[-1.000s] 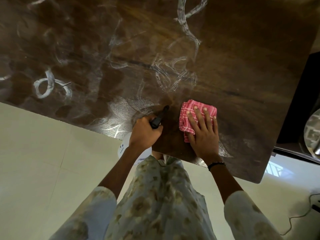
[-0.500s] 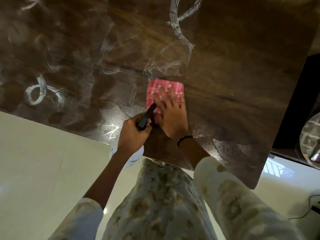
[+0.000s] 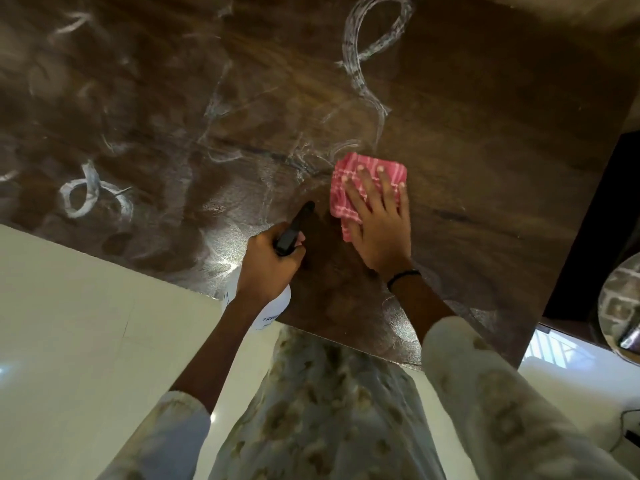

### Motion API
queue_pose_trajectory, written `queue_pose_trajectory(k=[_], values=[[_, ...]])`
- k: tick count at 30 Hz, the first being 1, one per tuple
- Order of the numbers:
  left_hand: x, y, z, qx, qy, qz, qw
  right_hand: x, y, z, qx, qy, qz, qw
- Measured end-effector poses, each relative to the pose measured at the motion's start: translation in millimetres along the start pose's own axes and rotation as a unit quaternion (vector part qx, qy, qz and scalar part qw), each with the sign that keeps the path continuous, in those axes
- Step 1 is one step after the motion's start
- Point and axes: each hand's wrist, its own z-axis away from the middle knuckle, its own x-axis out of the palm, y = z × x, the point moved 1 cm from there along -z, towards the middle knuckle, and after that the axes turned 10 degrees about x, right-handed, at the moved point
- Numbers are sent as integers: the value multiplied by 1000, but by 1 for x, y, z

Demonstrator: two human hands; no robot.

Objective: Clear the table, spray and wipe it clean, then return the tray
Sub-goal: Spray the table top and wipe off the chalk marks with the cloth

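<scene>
A dark wooden table (image 3: 485,140) fills the upper view, streaked with white foam loops and smears. My right hand (image 3: 381,230) lies flat with fingers spread on a folded pink checked cloth (image 3: 349,178), pressing it against the tabletop near the front edge. My left hand (image 3: 268,265) grips a white spray bottle (image 3: 273,308) by its black nozzle head (image 3: 294,225), held at the table's front edge just left of the cloth. The nozzle points toward the table's middle. Most of the bottle's body is hidden under my hand.
Pale glossy floor tiles (image 3: 86,323) lie to the left and below the table edge. A round metallic object (image 3: 620,306) sits on a dark surface at the far right. A thin cable (image 3: 623,434) runs on the floor at lower right.
My right hand slid the pink cloth left and away half a second ago, then back to the right. The left hand with the spray bottle stayed almost still.
</scene>
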Motion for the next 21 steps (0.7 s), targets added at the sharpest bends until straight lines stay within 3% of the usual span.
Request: queue_pose_trajectory(k=[3, 7, 13, 21], values=[[0, 1, -4, 7, 14, 3, 1000, 2, -31, -17, 26, -16, -22, 999], [1, 3, -10, 17, 12, -27, 999, 10, -52, -3, -56, -36, -40, 997], [5, 16, -18, 21, -6, -42, 999, 17, -8, 45, -148, -38, -9, 988], [29, 36, -37, 18, -71, -47, 996, -4, 48, 15, 53, -3, 11, 999]])
